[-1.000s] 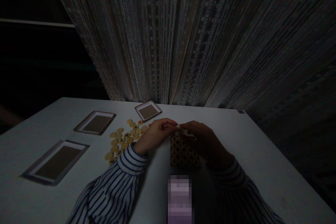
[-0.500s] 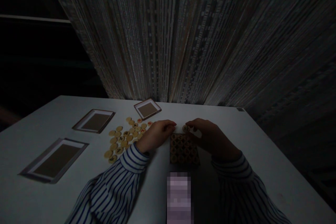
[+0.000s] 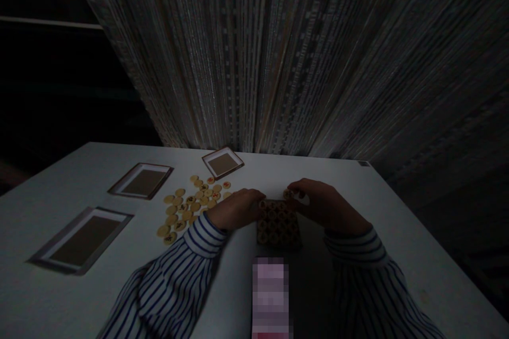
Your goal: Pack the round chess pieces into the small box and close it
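Observation:
A small dark square box (image 3: 279,243) stands in front of me, filled with rows of round Chinese chess pieces (image 3: 274,225). My left hand (image 3: 238,209) is at its far left corner, thumb and fingers closed around the edge, though darkness blurs the exact contact. Between the thumb and fingers of my right hand (image 3: 318,204) is a single Chinese chess piece (image 3: 288,194), just above the far right corner of the box. To the left of my left hand lies a loose spread of pale pieces (image 3: 194,206), some with red or black characters.
Three shallow framed trays lie on the white table (image 3: 382,243): a near left tray (image 3: 83,238), a middle left tray (image 3: 143,180) and a far tray (image 3: 222,163). A string curtain (image 3: 254,63) hangs behind the table. A pixelated pinkish patch (image 3: 270,296) covers something in front.
My left hand has come down onto the far left corner of the box. My right hand, still holding the piece, has shifted slightly right.

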### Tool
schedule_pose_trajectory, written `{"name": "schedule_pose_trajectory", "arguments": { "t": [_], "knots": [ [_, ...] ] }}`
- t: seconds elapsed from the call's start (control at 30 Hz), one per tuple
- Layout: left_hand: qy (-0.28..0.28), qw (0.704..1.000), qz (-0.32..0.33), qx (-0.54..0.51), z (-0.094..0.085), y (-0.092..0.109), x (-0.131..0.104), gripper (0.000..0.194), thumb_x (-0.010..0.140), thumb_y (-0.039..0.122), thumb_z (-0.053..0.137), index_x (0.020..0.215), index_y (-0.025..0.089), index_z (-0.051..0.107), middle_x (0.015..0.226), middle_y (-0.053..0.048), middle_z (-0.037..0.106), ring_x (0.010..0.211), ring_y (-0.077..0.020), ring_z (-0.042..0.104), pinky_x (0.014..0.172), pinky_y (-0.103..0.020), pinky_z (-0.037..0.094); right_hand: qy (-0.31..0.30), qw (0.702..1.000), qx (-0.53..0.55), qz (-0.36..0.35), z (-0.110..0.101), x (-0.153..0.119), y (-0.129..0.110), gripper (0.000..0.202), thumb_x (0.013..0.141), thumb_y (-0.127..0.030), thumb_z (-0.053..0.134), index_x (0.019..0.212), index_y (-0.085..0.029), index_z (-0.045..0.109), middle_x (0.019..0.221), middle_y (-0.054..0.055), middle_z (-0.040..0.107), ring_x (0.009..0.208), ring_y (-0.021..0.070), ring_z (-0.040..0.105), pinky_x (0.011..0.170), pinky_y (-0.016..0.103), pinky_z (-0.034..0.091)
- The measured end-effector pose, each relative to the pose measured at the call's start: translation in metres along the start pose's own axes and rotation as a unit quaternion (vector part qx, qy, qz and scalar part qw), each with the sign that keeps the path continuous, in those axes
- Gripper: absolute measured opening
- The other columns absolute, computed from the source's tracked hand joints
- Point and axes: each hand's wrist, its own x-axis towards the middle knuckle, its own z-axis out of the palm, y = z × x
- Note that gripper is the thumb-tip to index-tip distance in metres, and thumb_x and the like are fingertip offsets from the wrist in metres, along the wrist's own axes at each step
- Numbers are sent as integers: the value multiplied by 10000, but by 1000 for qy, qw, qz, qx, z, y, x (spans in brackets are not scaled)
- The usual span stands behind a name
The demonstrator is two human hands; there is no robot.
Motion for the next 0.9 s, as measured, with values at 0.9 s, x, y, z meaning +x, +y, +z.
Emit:
{"name": "schedule_pose_trajectory", "arguments": {
  "t": [0.9],
  "knots": [
    [-78,990,78,84,25,-4,4,1027,474,446,720,1324,104,256,1358,-237,320,1213,-372,333,970,-476,291,-119,990,-45,62,18,-3,14,120,731,-243,566,828,-205,626,767,28,667,675,160,593,562,260,398]
  ]
}}
